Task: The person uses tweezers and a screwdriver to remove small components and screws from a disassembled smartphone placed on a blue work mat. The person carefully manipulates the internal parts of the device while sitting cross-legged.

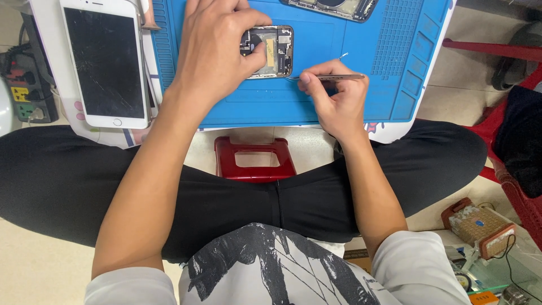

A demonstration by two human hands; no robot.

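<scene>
So I was standing right there and the person was sitting cross-legged in black trousers (68, 175) and a white printed shirt (271, 265), bent over a bright blue rubber repair mat (339, 85) on the low tabletop (395, 131). The opened-up phone body with its bare dark and metal innards (275, 49) sat near the middle of that mat, toward the far side. The left hand (212, 48) was planted on top of it, its grip pressed together on the phone's left edge, thumb lying across the exposed parts, so about half of the thing was covered. The right hand (337, 99) was just beside it on the right, grip pinching a thin pair of metal tweezers (339, 77) held nearly flat, with the fine end pointing left toward the phone's lower right corner; I couldn't tell whether the tip was actually touching. Another stripped phone frame (333, 8) lay at the far edge of the mat, half cut off from where I stood. Off to the left, well apart from the hands, a white smartphone with a cracked black screen (105, 62) lay face up on the tabletop. A small red plastic stool (254, 160) poked out between the knees, and a brown woven box (480, 226) sat on the floor at the right.
</scene>
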